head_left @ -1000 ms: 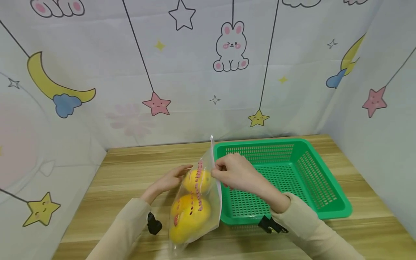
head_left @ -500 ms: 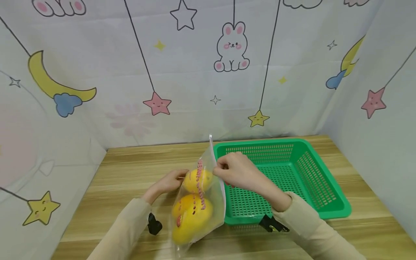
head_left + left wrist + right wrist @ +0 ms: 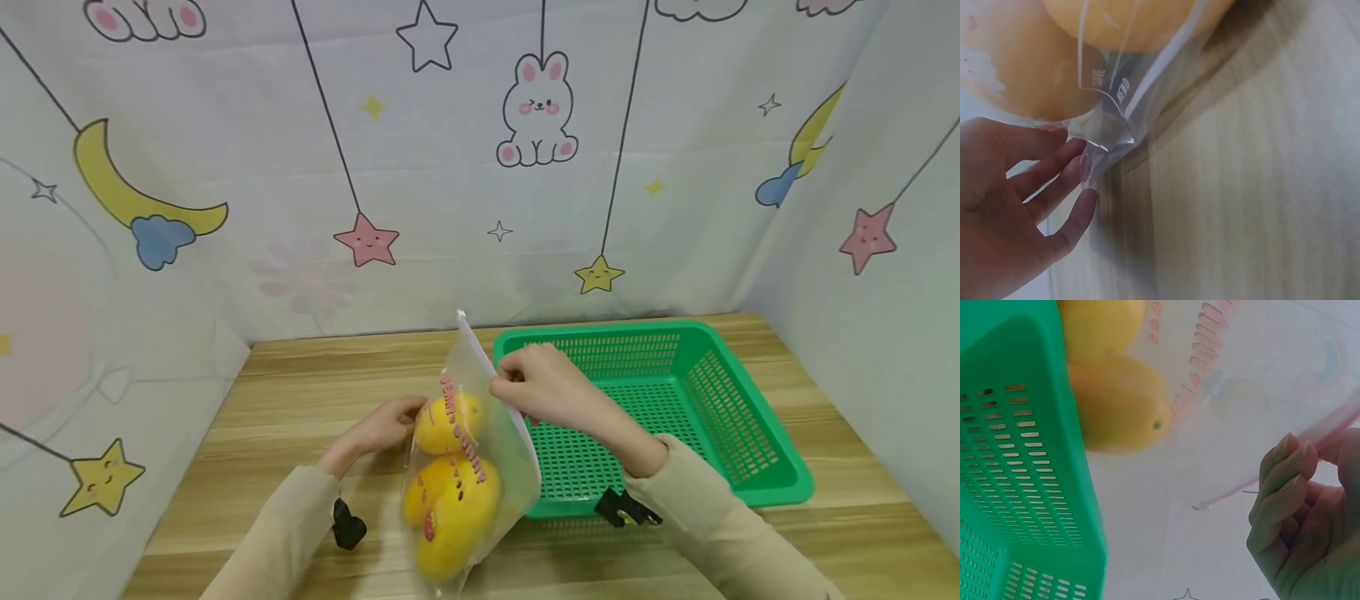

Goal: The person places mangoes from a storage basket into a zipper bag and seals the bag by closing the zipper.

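A clear slider zip bag with pink printing stands tilted at the middle of the table in the head view. Inside lie yellow-orange fruits, oval and smooth; one, with a small stem mark, shows in the right wrist view as a yellow fruit. My right hand pinches the bag's zip edge between thumb and curled fingers, near the middle of that edge. On the bag's other side my left hand touches its bottom with loosely bent fingers; the left wrist view shows those fingers against the bag's corner.
A green plastic basket with slotted walls stands right behind the bag, under my right forearm; no contents show. Black wrist straps hang at both sleeves. A white patterned curtain rises along the table's back and sides.
The bag's top end has swung left and its near end right, so the zip edge now slants. Both hands keep their places on it, with the left shifted slightly left and down.
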`<state>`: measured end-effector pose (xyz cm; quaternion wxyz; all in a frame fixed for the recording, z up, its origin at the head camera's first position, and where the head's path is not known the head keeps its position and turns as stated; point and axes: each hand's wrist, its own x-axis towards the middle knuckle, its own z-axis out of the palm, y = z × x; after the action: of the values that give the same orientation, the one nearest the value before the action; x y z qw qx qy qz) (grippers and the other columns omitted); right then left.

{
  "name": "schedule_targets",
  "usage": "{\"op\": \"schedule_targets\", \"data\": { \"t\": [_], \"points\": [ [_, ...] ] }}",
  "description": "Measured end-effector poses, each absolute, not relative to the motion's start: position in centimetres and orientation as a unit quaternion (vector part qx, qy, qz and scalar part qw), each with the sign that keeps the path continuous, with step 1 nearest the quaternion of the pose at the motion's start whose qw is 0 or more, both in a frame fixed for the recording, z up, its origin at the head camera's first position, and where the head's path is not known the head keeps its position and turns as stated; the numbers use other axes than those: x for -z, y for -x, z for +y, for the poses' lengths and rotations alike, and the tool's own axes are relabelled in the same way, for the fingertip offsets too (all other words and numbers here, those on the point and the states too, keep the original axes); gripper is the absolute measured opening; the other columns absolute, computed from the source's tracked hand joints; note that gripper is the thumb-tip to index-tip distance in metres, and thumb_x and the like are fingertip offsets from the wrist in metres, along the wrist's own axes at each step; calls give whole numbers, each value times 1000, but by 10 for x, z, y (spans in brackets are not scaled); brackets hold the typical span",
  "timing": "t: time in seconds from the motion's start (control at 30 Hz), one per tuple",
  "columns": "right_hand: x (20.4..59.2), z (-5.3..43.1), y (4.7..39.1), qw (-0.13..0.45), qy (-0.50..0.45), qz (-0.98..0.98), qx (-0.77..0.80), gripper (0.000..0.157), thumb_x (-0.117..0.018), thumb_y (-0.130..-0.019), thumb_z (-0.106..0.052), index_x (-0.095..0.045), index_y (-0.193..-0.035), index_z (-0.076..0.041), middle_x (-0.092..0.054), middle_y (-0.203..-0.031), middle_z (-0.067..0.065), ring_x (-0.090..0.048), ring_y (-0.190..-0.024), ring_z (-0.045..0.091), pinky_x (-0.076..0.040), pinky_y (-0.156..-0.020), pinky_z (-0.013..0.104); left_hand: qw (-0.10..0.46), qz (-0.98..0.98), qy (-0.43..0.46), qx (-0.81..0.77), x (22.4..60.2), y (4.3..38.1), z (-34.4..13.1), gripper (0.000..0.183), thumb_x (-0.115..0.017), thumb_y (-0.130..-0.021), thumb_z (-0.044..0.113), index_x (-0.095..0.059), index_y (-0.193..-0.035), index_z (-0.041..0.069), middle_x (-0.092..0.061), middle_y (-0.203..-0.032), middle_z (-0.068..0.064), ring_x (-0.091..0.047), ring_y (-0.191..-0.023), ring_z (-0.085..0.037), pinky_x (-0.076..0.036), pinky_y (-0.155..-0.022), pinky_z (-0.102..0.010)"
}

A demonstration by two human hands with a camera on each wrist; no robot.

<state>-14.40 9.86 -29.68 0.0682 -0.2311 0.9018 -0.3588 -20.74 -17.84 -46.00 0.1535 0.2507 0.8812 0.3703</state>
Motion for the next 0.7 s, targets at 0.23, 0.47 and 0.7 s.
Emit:
{"op": "schedule_targets", "data": {
  "t": [0.23, 0.47, 0.7],
  "points": [
    [298, 97, 149, 72, 231, 902, 358, 29, -51, -84, -14, -50, -55, -16, -41, -45, -4, -39, -37, 10, -29, -39, 19, 144, 885, -235, -376, 462, 203, -187, 23, -56, -90, 6, -64, -111, 3, -64, -116, -18, -58, -105, -31, -49, -96, -53],
    [296, 95, 154, 70, 259, 897, 351, 31, -52, -87, -15, -49, -56, -17, -38, -47, -5, -36, -39, 10, -26, -43, 19, 145, 880, -227, -391, 464, 200, -198, 16, -58, -91, 10, -64, -103, 3, -67, -107, -15, -60, -102, -26, -50, -95, -47],
    [297, 95, 162, 74, 278, 897, 335, 29, -55, -90, -17, -56, -60, -16, -40, -53, -6, -34, -47, 9, -29, -50, 19, 160, 861, -226, -427, 468, 192, -215, 11, -57, -89, 2, -61, -99, -1, -66, -102, -17, -61, -96, -19, -51, -83, -25]
  ]
}}
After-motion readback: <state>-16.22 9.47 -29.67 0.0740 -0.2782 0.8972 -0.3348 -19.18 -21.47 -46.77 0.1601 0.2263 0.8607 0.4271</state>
